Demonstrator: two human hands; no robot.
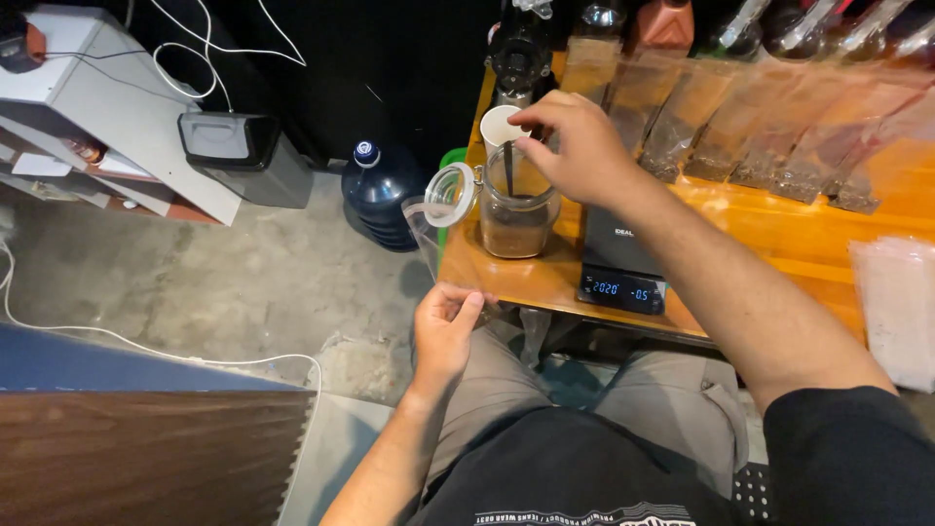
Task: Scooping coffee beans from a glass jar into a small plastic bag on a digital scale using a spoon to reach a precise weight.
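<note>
An open glass jar (516, 209) partly filled with brown grounds stands at the left end of the orange wooden table (779, 229), its hinged lid (449, 195) swung out to the left. My right hand (575, 146) hovers over the jar's mouth and grips a thin dark spoon handle (507, 168) that reaches down into the jar. My left hand (445, 326) is below the table edge, pinching a clear plastic bag (426, 234) that stands up beside the jar. A white paper cup (500, 127) sits just behind the jar.
A black digital scale (623, 278) with a lit display sits right of the jar. Several clear bags of brown material (760, 127) line the table's back. More plastic bags (896, 302) lie at right. A blue water bottle (375, 195) and grey bin (243, 156) stand on the concrete floor.
</note>
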